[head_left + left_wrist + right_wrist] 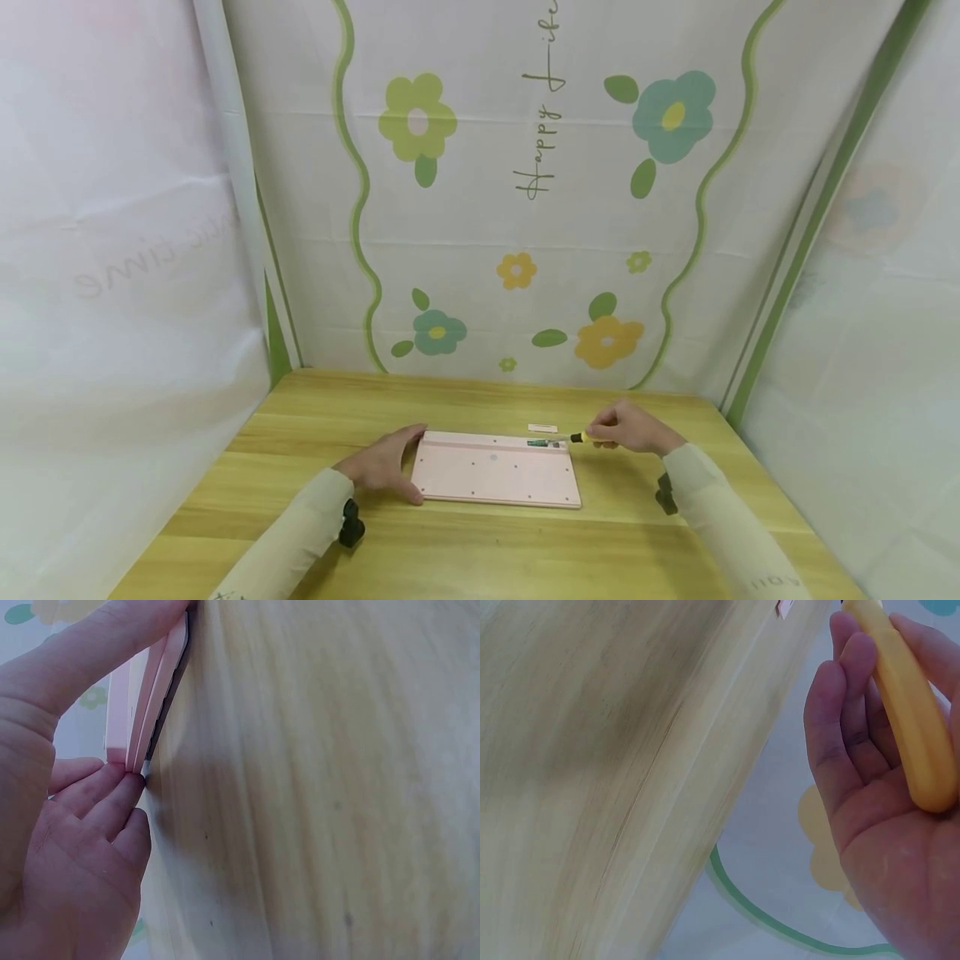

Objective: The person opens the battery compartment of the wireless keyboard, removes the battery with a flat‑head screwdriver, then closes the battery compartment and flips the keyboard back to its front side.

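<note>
Lettering (536,150) on the cloth (465,208) reads "Happy" — your left hand (386,461) grips the pink panel (487,481), your right hand (633,427) a yellow-handled tool (911,712), its tip near a recess (548,445) — seemingly green inside.

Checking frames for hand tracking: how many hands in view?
2. The left hand grips the left end of the pink panel; the right hand, off the panel's right end, holds a yellow-handled tool. The wrist views show these same two.
</note>
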Demonstrator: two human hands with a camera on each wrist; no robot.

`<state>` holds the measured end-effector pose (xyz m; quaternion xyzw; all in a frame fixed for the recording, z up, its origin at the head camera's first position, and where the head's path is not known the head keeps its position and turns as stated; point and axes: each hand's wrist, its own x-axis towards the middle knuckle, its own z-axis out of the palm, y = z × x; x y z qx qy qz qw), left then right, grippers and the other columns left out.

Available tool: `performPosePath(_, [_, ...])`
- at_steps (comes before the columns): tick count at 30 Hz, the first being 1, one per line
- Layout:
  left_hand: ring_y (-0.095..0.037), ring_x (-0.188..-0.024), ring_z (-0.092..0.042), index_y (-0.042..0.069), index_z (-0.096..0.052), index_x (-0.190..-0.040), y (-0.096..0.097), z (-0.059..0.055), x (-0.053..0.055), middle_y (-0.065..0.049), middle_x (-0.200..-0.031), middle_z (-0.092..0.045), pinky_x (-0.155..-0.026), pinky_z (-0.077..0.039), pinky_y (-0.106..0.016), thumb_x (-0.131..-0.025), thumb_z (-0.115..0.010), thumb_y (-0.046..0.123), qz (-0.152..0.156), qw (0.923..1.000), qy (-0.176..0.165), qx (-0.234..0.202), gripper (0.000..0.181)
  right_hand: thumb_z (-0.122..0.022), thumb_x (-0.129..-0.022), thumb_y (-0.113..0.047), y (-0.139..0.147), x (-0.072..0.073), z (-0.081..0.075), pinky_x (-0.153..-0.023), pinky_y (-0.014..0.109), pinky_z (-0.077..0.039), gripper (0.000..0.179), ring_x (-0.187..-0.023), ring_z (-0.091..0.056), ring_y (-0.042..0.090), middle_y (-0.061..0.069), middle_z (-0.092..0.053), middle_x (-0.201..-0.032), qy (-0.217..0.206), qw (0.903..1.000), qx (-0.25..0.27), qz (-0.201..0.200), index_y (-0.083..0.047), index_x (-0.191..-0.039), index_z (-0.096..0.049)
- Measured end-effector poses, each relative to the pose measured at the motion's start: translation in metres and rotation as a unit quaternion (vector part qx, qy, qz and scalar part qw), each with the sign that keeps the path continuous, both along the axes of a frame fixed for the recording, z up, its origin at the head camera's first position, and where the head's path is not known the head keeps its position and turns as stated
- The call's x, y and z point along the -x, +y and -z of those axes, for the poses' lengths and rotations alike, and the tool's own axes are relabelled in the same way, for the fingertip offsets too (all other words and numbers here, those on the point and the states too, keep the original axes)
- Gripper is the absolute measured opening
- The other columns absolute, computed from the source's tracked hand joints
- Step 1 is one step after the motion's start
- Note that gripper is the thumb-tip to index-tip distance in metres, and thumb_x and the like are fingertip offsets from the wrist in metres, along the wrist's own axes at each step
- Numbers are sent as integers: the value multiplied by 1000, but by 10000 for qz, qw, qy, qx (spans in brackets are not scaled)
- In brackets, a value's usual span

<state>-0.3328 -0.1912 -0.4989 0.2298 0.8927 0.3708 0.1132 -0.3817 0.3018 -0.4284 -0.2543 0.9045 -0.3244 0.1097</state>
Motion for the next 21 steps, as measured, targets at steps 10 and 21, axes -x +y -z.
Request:
performPosePath(10, [-45, -158, -31, -2, -27, -164, 2, -3, -3, -23, -170, -34, -127, -28, -66, -67, -101, 38, -41, 10000, 69, 1, 129, -69, -104, -26, -2, -8, -6, -68, 26, -55, 24, -81, -66, 18, 10, -77, -93, 498, 9984, -267, -1, -5, -104, -82])
performPosePath(21, [-45, -159, -29, -2, -27, -165, 1, 0, -1, -22, -170, -34, -128, -27, -65, -66, -102, 37, -33, 10000, 20, -42, 130, -75, -100, -31, 20, -18, -3, -86, 34, -57, 14, -96, -67, 10, -9, -76, -100, 1214, 9902, -529, 449, -18, -100, -80])
